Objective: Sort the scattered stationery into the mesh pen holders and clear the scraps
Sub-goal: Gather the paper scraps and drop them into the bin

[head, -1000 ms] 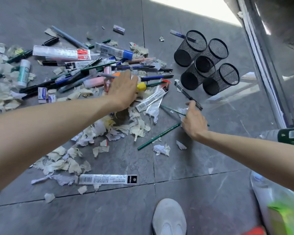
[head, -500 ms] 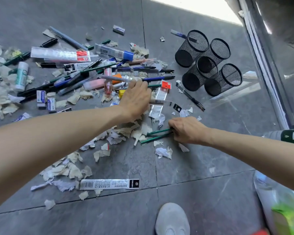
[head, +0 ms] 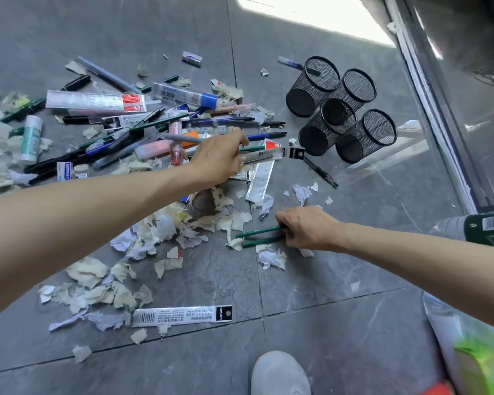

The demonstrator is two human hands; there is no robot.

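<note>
Across the grey tiled floor (head: 325,343) you've got a heap of pens and markers (head: 120,132) at upper left, with torn paper scraps (head: 97,283) spilling from it down toward your shoe (head: 280,374). At upper right, four black mesh pen holders (head: 340,109) stand clustered and touching. Your left hand (head: 220,158) is over the heap's right edge, fingers pinching a clear-sleeved ruler (head: 268,155) whose black end points at the holders. Your right hand (head: 308,228) is down on the tile, gripping the ends of two green pencils (head: 257,235) lying side by side among scraps.
</note>
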